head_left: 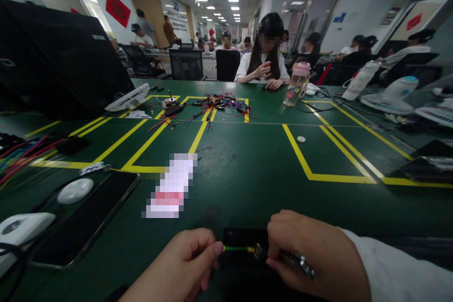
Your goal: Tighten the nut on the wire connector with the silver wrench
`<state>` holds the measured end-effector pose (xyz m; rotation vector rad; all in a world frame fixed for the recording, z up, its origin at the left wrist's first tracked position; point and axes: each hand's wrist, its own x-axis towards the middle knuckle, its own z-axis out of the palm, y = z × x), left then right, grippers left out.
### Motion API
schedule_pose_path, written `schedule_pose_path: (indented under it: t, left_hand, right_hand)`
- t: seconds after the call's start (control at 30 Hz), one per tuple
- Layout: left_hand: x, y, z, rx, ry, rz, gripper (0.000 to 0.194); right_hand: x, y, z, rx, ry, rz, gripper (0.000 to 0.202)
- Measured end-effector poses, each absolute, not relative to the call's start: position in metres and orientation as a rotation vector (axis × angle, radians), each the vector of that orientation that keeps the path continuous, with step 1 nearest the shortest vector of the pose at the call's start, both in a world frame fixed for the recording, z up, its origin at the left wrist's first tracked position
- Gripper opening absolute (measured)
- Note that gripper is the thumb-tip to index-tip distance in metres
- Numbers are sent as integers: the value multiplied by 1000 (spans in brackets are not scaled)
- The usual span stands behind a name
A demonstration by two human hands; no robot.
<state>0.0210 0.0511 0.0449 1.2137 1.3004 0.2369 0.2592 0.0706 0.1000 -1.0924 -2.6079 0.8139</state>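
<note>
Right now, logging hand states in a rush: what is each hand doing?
Left hand: closed, pinching one end of a green wire.
Right hand: closed on a metal tool that meets the wire's other end.

No legible text anywhere. Red hanging [118, 8] on wall at 11 o'clock: characters too blurred to read. White wall banner [176, 13] at 12 o'clock: print too small. Blue mark [339, 18] beside glass door at 1 o'clock: unreadable.
</note>
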Motion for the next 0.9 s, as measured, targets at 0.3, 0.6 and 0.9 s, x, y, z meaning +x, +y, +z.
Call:
schedule_pose_path:
  t: [0.3,0.6,0.9]
  left_hand:
    - [20,49,40,1233,1300,257,37]
    - [19,50,42,1241,1284,235,35]
    - [21,50,42,1227,1310,246,36]
  right_hand:
    - [271,55,89,-1452,-2336,804,10]
    - [258,51,84,-1378,-2428,556,17]
    - [259,57,87,-1308,-2477,614,16]
